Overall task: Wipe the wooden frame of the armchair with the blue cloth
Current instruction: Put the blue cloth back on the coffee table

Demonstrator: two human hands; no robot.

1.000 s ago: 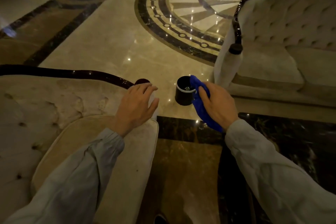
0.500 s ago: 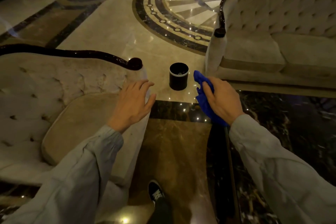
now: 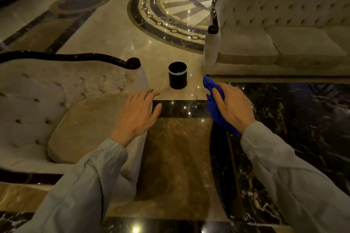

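Blue cloth (image 3: 215,108): bunched and held in the closed right hand (image 3: 233,108), in the air above the polished marble floor (image 3: 106,30), folds spilling out past the fingertips and below the wrist.
Wooden frame (image 3: 79,56): a dark, glossy rail seen along the top of the cream tufted armchair (image 3: 56,89), ending in a scrolled knob (image 3: 133,62) at the arm's front.
Cloth to frame: well apart; the rail is set ahead and to the left, beyond the left hand.
Left hand (image 3: 139,112): spread open, empty, palm down above the seat cushion's front corner; contact cannot be told.
Risk, judged: the black cylindrical bin (image 3: 177,74) stands between scroll and cloth and could be knocked over on a low reach across.
Risk, judged: a loosely bunched cloth could slip on the glossy curve, leaving parts of the rail unwiped.
Surroundings: a matching tufted sofa (image 3: 284,24) is seen at right.
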